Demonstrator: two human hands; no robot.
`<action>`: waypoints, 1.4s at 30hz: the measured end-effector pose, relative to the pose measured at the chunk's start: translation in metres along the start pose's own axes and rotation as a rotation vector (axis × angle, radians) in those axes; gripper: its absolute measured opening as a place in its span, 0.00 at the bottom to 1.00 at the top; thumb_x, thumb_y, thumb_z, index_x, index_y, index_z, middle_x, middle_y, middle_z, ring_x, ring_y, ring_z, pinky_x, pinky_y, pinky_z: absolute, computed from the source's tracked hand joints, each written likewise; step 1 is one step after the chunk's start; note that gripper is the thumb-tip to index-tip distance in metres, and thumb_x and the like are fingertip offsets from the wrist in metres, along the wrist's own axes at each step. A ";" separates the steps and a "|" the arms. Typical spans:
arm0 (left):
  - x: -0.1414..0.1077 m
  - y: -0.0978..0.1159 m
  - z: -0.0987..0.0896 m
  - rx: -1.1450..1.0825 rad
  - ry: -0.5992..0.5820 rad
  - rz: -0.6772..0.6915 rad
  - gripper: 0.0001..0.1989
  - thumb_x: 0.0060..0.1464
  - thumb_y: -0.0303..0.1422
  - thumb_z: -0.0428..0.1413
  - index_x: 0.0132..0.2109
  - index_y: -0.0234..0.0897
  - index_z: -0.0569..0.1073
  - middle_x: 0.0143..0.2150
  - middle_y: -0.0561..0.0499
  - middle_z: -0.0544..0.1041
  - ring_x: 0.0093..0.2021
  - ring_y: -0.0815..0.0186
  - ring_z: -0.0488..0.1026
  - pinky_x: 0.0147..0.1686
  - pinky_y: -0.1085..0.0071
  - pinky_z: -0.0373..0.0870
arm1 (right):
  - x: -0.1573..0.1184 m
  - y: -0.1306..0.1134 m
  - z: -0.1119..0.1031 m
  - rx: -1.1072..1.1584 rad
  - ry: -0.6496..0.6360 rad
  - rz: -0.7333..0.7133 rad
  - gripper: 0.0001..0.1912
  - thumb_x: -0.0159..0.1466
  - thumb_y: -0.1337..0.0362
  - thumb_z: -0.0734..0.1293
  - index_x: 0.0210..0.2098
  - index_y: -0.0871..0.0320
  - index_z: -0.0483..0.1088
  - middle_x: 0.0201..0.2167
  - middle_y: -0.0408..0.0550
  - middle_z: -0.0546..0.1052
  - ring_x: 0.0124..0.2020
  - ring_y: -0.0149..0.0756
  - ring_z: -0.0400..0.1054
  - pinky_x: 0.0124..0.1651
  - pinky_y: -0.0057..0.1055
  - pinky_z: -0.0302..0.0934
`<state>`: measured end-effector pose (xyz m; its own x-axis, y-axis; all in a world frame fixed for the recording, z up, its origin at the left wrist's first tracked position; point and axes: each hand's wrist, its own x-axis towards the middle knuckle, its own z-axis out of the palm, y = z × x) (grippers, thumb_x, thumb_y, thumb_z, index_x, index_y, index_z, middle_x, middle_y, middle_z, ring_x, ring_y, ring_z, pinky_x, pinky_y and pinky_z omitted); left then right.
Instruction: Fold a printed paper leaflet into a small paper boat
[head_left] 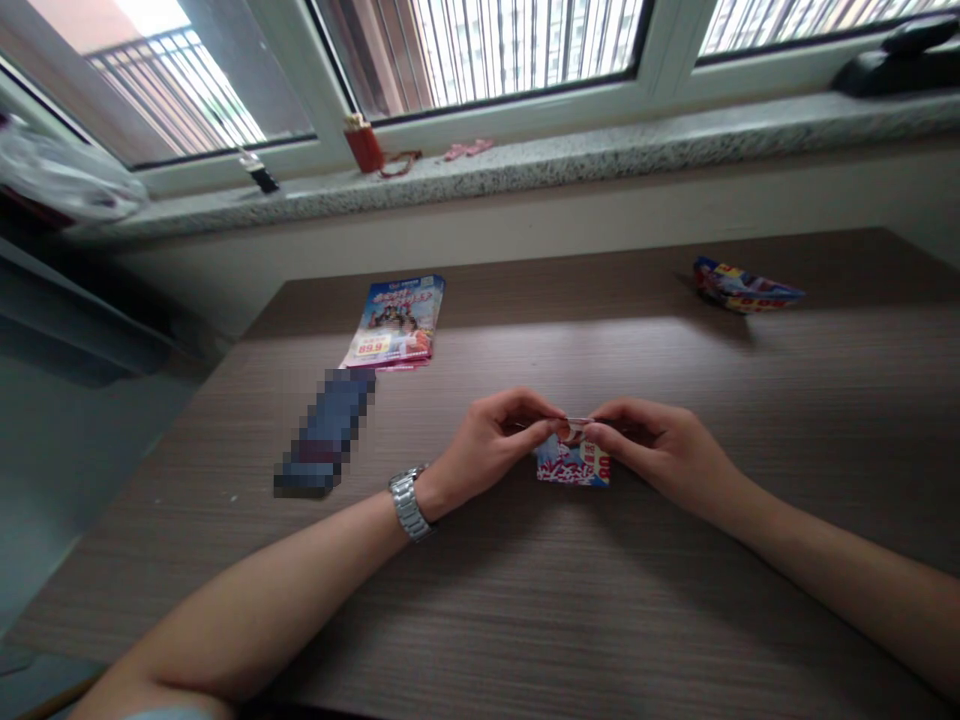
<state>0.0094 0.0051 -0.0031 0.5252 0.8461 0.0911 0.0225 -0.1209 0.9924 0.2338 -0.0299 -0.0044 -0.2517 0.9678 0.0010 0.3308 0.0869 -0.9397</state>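
Note:
A small folded paper flyer [574,465], printed in blue, red and white, is held just above the wooden table [465,600]. My left hand [506,435] pinches its upper left edge between thumb and fingers; a silver watch [410,503] circles that wrist. On the other side, my right hand [656,445] grips the upper right edge in the same way. Both thumbs face me, and the other fingertips are partly hidden behind the paper.
Left of my hands lie a stack of colourful flyers [397,320] and a dark, pixelated flat object [326,430]. At the far right rests a folded paper piece [746,287]. Beyond the table, a stone windowsill [585,160] carries a red-orange container [364,147] and small items.

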 end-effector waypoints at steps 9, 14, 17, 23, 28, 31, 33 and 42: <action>-0.002 -0.004 -0.002 0.005 0.069 0.027 0.07 0.58 0.30 0.63 0.43 0.32 0.78 0.39 0.48 0.82 0.39 0.70 0.80 0.42 0.77 0.76 | 0.003 -0.005 -0.002 0.055 0.024 0.079 0.18 0.63 0.47 0.68 0.33 0.54 0.78 0.31 0.46 0.83 0.32 0.40 0.77 0.37 0.33 0.71; -0.001 -0.005 -0.003 0.012 0.088 0.047 0.07 0.58 0.31 0.63 0.43 0.33 0.78 0.40 0.48 0.82 0.40 0.70 0.80 0.43 0.76 0.77 | 0.003 -0.005 -0.002 0.083 0.028 0.087 0.15 0.63 0.49 0.69 0.35 0.54 0.78 0.32 0.46 0.83 0.32 0.40 0.78 0.37 0.33 0.72; -0.002 -0.005 -0.003 0.020 0.094 0.045 0.07 0.58 0.31 0.63 0.43 0.33 0.78 0.40 0.48 0.82 0.40 0.70 0.80 0.42 0.76 0.77 | 0.003 -0.004 -0.002 0.082 0.036 0.075 0.14 0.62 0.50 0.69 0.35 0.54 0.78 0.32 0.46 0.83 0.33 0.40 0.78 0.38 0.33 0.72; -0.002 -0.005 -0.003 0.038 0.095 0.044 0.08 0.58 0.33 0.63 0.43 0.33 0.78 0.40 0.48 0.82 0.40 0.69 0.80 0.42 0.76 0.77 | 0.002 -0.004 -0.003 0.060 0.029 0.057 0.14 0.63 0.52 0.69 0.37 0.55 0.78 0.34 0.47 0.84 0.34 0.40 0.78 0.39 0.33 0.72; -0.004 -0.005 -0.003 0.084 0.111 0.049 0.10 0.58 0.34 0.63 0.44 0.33 0.79 0.41 0.47 0.82 0.40 0.68 0.80 0.43 0.74 0.78 | 0.001 -0.005 -0.003 0.065 0.032 0.042 0.15 0.63 0.50 0.69 0.37 0.55 0.78 0.34 0.47 0.83 0.35 0.41 0.77 0.39 0.34 0.71; -0.006 -0.004 -0.001 0.103 0.109 0.053 0.10 0.59 0.34 0.62 0.45 0.33 0.78 0.41 0.46 0.82 0.41 0.67 0.80 0.43 0.73 0.78 | 0.001 -0.006 -0.002 0.068 0.029 0.046 0.17 0.63 0.47 0.68 0.36 0.54 0.78 0.32 0.47 0.83 0.33 0.40 0.77 0.38 0.34 0.71; -0.006 -0.004 -0.001 0.112 0.101 0.053 0.10 0.59 0.34 0.62 0.45 0.33 0.78 0.41 0.46 0.82 0.41 0.67 0.80 0.43 0.73 0.78 | 0.001 -0.006 -0.002 0.055 0.032 0.046 0.18 0.63 0.46 0.68 0.34 0.54 0.78 0.30 0.47 0.82 0.32 0.40 0.76 0.37 0.34 0.71; -0.003 0.000 -0.001 0.030 0.074 -0.008 0.09 0.58 0.33 0.63 0.43 0.32 0.78 0.39 0.47 0.82 0.38 0.69 0.80 0.41 0.75 0.77 | 0.000 -0.006 -0.002 0.028 0.034 0.020 0.16 0.65 0.48 0.67 0.32 0.53 0.76 0.29 0.45 0.81 0.31 0.39 0.76 0.35 0.32 0.69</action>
<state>0.0071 0.0031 -0.0037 0.4603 0.8831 0.0905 0.0521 -0.1287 0.9903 0.2333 -0.0298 0.0018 -0.2140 0.9768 -0.0071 0.3101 0.0611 -0.9487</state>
